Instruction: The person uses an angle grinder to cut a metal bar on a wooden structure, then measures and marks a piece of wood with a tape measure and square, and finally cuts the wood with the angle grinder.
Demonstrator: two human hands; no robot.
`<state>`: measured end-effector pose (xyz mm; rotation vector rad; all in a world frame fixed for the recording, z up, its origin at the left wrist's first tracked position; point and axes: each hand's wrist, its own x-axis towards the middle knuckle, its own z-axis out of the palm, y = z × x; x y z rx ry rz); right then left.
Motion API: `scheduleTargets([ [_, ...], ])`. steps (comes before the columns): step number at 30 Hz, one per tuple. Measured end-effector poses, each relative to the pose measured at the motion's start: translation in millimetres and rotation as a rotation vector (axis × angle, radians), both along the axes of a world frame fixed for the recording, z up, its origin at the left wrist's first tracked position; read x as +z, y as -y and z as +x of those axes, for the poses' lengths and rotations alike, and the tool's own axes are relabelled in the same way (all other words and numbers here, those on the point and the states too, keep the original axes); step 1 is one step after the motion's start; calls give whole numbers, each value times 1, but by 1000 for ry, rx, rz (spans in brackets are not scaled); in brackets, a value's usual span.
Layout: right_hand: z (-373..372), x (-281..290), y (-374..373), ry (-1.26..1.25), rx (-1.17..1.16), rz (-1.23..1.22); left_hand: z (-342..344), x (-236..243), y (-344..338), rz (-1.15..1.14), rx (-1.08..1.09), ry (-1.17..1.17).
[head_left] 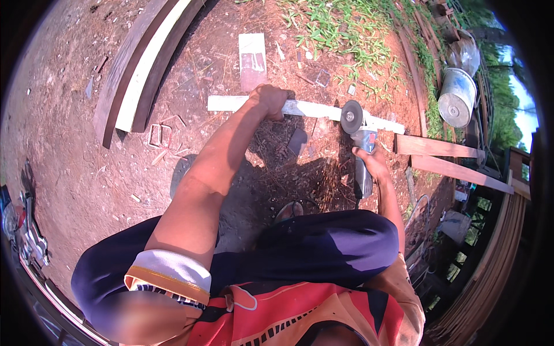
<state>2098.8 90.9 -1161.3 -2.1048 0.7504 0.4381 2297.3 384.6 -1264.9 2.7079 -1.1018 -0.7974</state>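
Note:
My left hand point(268, 101) is closed around a long whitish bar point(311, 109) that lies crosswise in front of me. My right hand point(375, 164) grips the body of an angle grinder point(363, 176), its fingers wrapped round it below the head. The grinder's dark round disc point(351, 117) overlaps the bar to the right of my left hand; whether it touches the bar I cannot tell. Faint orange streaks show over the ground below the disc. Beyond my left hand lies a flat board point(252, 57), half white and half brown.
Long planks point(135, 75) lie at the far left. Two reddish boards point(438, 146) extend from the right, close to the bar's end. A whitish bucket point(457, 98) lies tipped at the far right. Grass point(346, 34) grows beyond the bar. Stacked timber point(490, 271) stands at the right.

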Motion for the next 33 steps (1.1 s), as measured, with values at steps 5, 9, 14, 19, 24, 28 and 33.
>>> scheduleTargets([
  [5,1,1,-3,-13,-5,-8,0,-6,-2,-9,-1,32],
  [9,2,8,-10,-76,-44,-34,0,-9,-1,-3,10,24],
  [14,0,4,-4,-104,-44,-32,0,-12,-1,-29,19,24],
  [19,-4,-3,-1,-84,-59,-13,1,-12,1,10,16,-8],
  [24,-7,-1,-2,-104,-44,-15,0,-8,-2,-19,32,-8],
  [28,-15,-12,9,-110,-19,4,0,-7,-1,-27,33,-10],
  [33,-11,-5,1,-88,-38,15,2,-13,-1,-8,26,-16],
])
